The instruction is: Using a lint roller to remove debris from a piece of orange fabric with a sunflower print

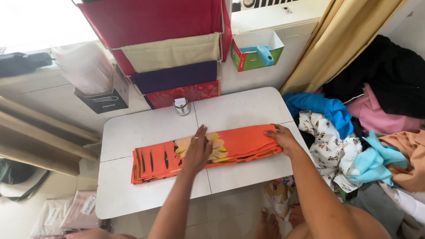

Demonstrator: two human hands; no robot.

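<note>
Left hand point(197, 149): flat, fingers spread, pressing the middle of the orange cloth point(234, 144).
Right hand point(281, 138): pinching the cloth's right end.
Cloth: folded into a long strip across the white counter point(141, 128).
Tin point(181, 106): at the counter's far edge.

The support surface is a small white folding table point(133, 132) with rounded corners and a centre seam running front to back. 2 items lie directly on it. Item 1: an orange folded cloth point(239, 141) with a pale floral print and black markings, laid lengthwise across the middle, spanning the seam. Item 2: a small cylindrical tin point(181, 106), upright at the rear edge, just beside the seam.
</note>
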